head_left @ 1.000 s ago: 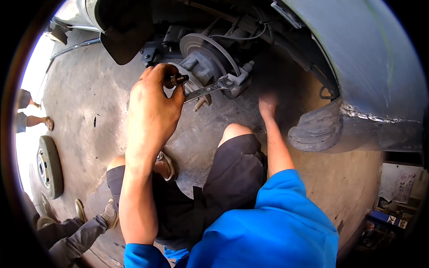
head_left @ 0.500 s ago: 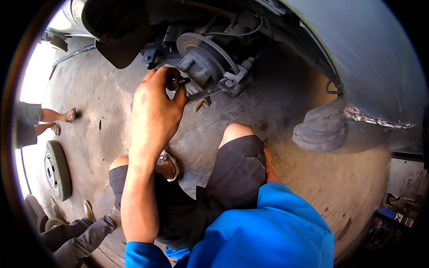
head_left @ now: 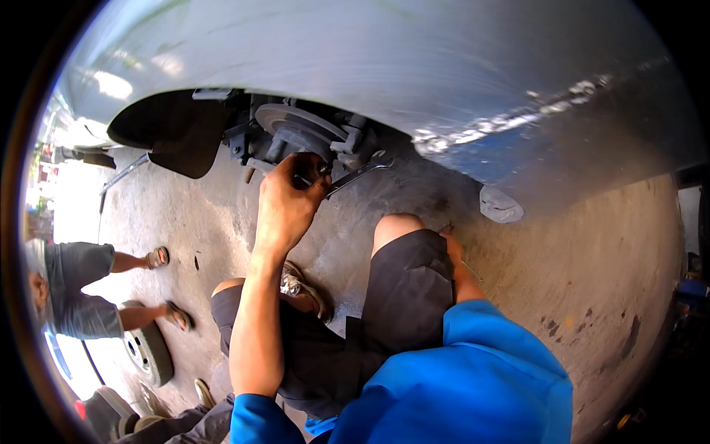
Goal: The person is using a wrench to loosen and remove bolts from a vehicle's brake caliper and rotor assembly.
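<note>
Raised in front of the car's wheel hub, my left hand (head_left: 288, 207) is closed around a wrench (head_left: 358, 176). A small dark bolt-like piece (head_left: 324, 169) shows at its fingertips. The wrench's far end points right, below the brake caliper (head_left: 350, 139); whether it touches anything there I cannot tell. Behind the hand is the bare brake disc (head_left: 299, 115) with its hub (head_left: 292, 140), partly covered by my fingers. My right arm (head_left: 467, 280) reaches down past my right knee. Little of my right hand (head_left: 447, 230) shows beside that knee, and its fingers are hidden.
The silver car body (head_left: 355, 59) overhangs the work, with a rough damaged edge (head_left: 510, 124) at right. A dark mudflap (head_left: 185, 148) hangs at left. On the concrete floor (head_left: 214, 200) lies a wheel (head_left: 151, 351); a person in sandals (head_left: 81, 285) stands near it.
The view has shifted, so the car body fills more of the top. My left hand has moved right and lower in view; the wrench end, at the caliper before, appears below it.
</note>
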Tool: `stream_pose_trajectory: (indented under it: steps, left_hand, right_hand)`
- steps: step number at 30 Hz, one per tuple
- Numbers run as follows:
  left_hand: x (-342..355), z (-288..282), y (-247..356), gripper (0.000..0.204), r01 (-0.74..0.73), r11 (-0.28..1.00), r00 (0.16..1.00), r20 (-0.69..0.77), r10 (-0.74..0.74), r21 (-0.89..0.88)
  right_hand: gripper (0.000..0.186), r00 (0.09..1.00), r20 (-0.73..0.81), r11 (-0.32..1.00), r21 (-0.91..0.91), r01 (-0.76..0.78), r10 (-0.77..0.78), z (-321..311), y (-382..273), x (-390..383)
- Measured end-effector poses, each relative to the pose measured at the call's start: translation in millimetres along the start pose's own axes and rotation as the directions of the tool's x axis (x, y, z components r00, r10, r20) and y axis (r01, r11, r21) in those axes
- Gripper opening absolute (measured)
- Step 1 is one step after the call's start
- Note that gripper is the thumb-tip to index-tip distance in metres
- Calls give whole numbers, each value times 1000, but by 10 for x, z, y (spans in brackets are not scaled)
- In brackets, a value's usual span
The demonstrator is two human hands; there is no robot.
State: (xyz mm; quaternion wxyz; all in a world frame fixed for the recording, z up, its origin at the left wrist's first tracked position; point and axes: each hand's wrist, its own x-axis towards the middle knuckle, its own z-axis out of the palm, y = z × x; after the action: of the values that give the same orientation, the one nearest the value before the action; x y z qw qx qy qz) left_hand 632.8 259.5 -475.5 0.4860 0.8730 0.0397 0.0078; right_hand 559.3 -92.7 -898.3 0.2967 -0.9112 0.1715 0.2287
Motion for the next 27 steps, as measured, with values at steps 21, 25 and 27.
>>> stream_pose_trajectory:
  steps: [21, 25, 27]
  left_hand:
    - [-1070, 2568, 173, 30, 302, 928, 776, 621, -108, -217]
    - [-1225, 3017, 276, 30, 281, 955, 784, 597, -171, -96]
    - [-1230, 3197, 235, 31, 234, 972, 760, 625, -177, -10]
  right_hand:
    - [40, 921, -389, 491, 802, 339, 0, -1721, -861, -2137]
    - [32, 941, -189, 210, 969, 132, 280, -1808, -532, -2053]
    - [29, 896, -175, 58, 984, 166, 408, -1743, -249, -2056]
